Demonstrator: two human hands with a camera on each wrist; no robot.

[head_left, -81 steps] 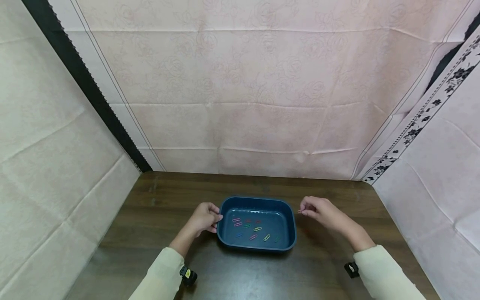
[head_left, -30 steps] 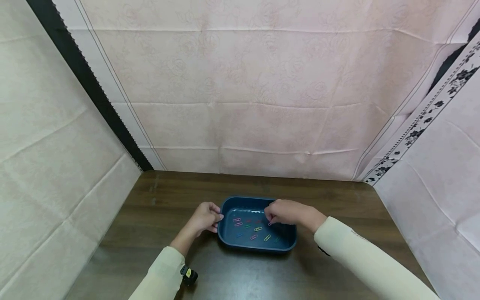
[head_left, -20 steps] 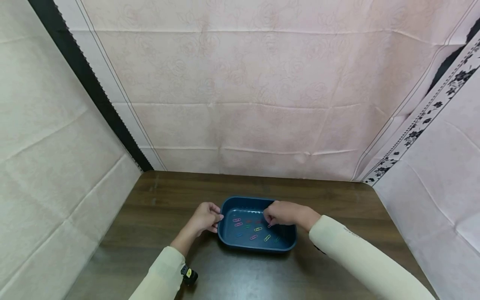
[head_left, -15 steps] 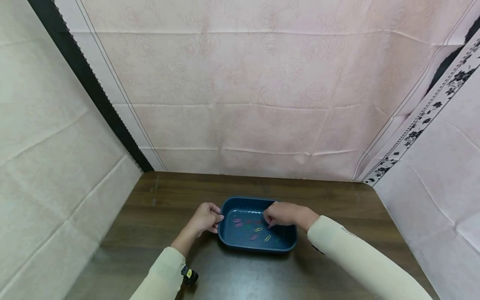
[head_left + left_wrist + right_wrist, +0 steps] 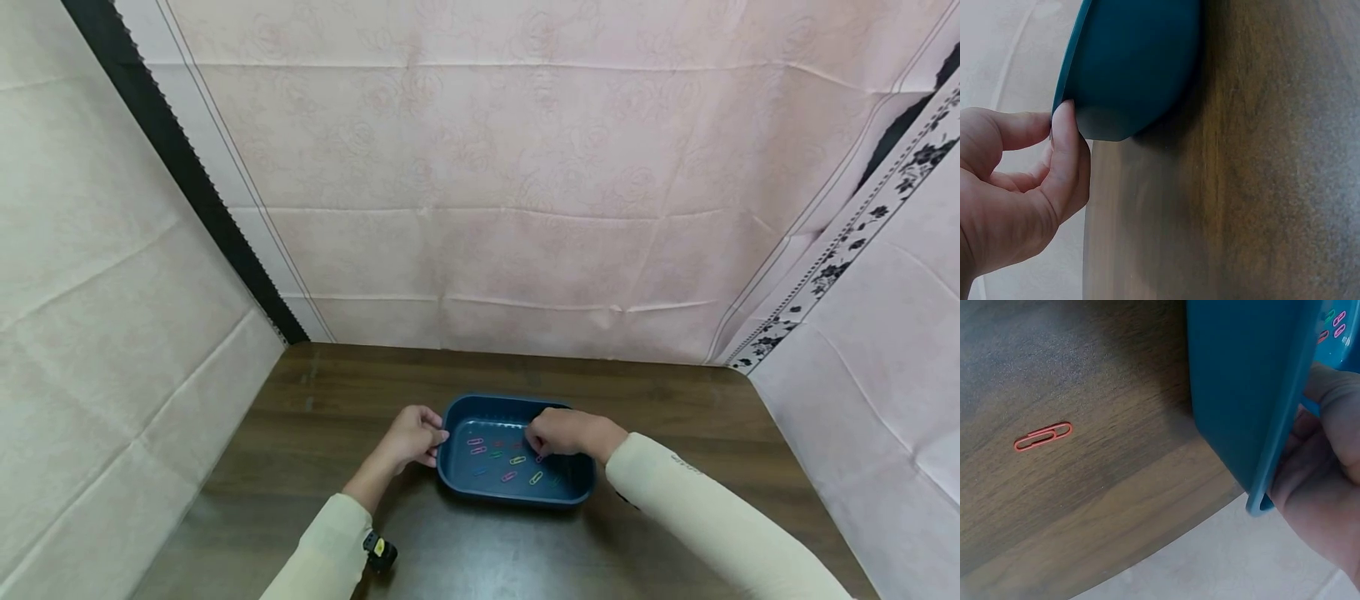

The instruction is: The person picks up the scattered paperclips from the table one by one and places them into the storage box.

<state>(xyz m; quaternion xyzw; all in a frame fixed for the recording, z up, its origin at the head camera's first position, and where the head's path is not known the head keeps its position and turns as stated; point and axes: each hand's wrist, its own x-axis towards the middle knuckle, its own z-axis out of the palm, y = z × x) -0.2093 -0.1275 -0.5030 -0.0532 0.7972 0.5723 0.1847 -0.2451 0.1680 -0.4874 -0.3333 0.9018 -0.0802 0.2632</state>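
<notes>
A dark blue plastic tray [image 5: 510,499] stands on the table, with several paper clips in pink, yellow, green, blue and red on its floor. My left hand [image 5: 408,435] pinches its left rim between thumb and fingers, seen closer against the tray wall [image 5: 1135,62] in the left wrist view. Inside the tray's right half, my right hand [image 5: 566,432] has curled fingers pointing down. A pink paper clip [image 5: 539,458] shows at its fingertips, low near the floor. The tray wall hides those fingertips in the right wrist view.
One orange-red paper clip [image 5: 1043,436] lies on the wooden table [image 5: 1116,481] outside the tray, on its right side. Pale cloth sheets [image 5: 487,250] hang behind and to both sides. The tray's raised rim [image 5: 1285,419] stands beside my right wrist.
My right hand has moved left from above the table into the tray, carrying a small paper clip, and has lowered slightly. My left hand keeps its grip on the rim.
</notes>
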